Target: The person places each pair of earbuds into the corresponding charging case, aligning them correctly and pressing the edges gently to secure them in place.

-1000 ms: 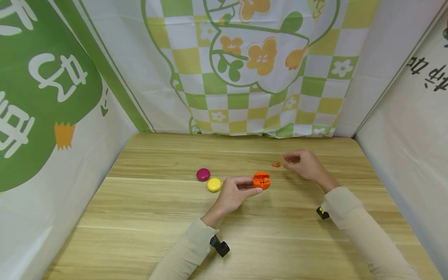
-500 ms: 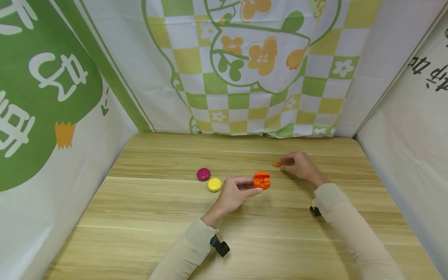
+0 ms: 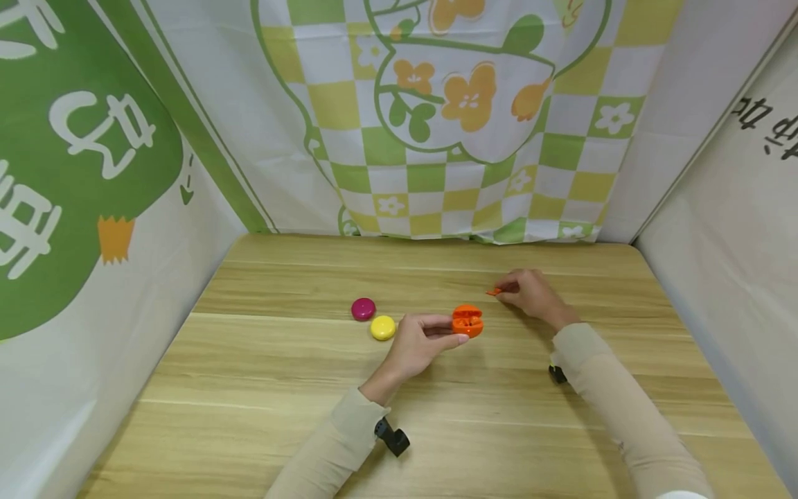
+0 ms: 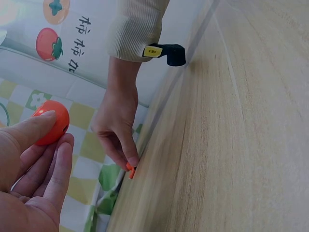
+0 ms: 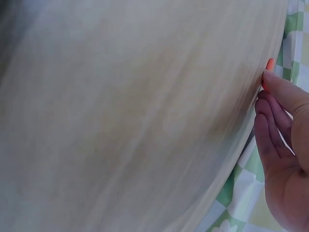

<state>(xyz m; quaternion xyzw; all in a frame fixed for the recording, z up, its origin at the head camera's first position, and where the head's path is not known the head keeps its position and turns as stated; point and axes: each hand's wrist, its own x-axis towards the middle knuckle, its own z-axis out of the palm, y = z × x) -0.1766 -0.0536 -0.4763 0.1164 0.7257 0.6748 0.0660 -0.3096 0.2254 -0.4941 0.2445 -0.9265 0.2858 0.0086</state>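
My left hand (image 3: 416, 346) holds a small round orange earbud case (image 3: 467, 323) between thumb and fingers, raised over the table. Its lid stands up, and dark spots show inside. In the left wrist view the case (image 4: 54, 123) shows its smooth outer shell, with the thumb lying on it. Farther back and to the right, my right hand (image 3: 531, 296) pinches an orange earbud (image 3: 494, 292) between thumb and fingertips, close to the tabletop. From the right wrist, just the orange end of the earbud (image 5: 270, 64) pokes out past the thumb.
To the left of my left hand, a magenta round case (image 3: 364, 309) and a yellow round case (image 3: 383, 328) lie side by side on the wooden table (image 3: 262, 388). A printed curtain (image 3: 430, 208) hangs along the table's back edge.
My right hand has moved left to the earbud, and its fingers have closed on it. The left hand keeps its hold on the orange case, almost unmoved.
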